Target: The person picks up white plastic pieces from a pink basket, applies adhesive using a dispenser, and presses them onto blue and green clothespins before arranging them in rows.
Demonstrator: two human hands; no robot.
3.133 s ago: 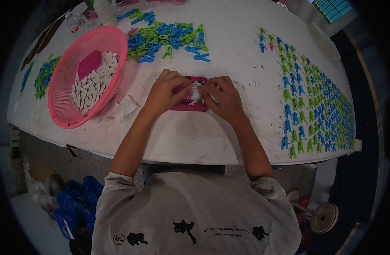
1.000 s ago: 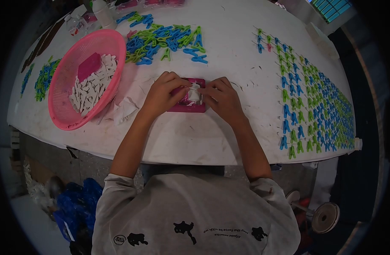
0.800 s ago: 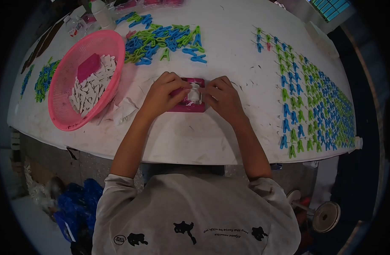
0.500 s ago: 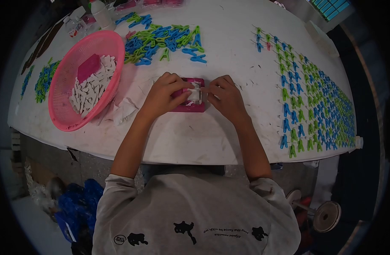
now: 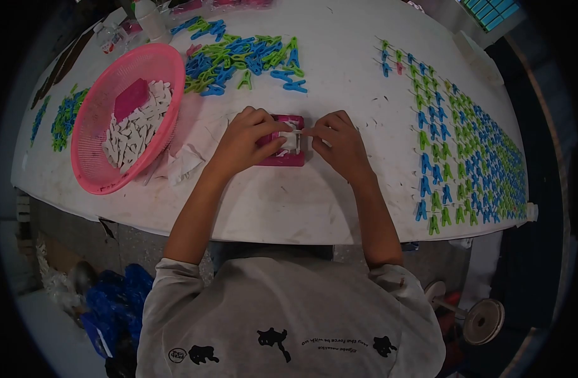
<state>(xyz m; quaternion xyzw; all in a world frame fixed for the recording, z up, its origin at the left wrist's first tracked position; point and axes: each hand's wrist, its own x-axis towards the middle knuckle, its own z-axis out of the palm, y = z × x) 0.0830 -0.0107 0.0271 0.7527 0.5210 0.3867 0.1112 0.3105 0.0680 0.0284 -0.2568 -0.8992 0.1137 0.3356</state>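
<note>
A small pink tray [image 5: 283, 162] lies on the table in front of me, with white pieces [image 5: 289, 140] in it. My left hand [image 5: 246, 140] rests over the tray's left side, thumb and fingers bent onto a white piece. At the right rim is my right hand [image 5: 340, 143], its index finger and thumb drawn together, the other fingers curled. Its fingertips reach the right end of the white pieces; what they pinch is too small to make out.
To the left stands a pink basket [image 5: 81, 160] of small white pieces and a darker pink block [image 5: 131, 99]. Blue and green clothes pegs [image 5: 238, 60] are heaped behind the tray. Rows of pegs [image 5: 459, 157] cover the table's right side. A white bottle [image 5: 152, 22] stands at the back left.
My right hand has shifted slightly, its index finger now stretched further left toward the white pieces. My left hand stays nearly in place.
</note>
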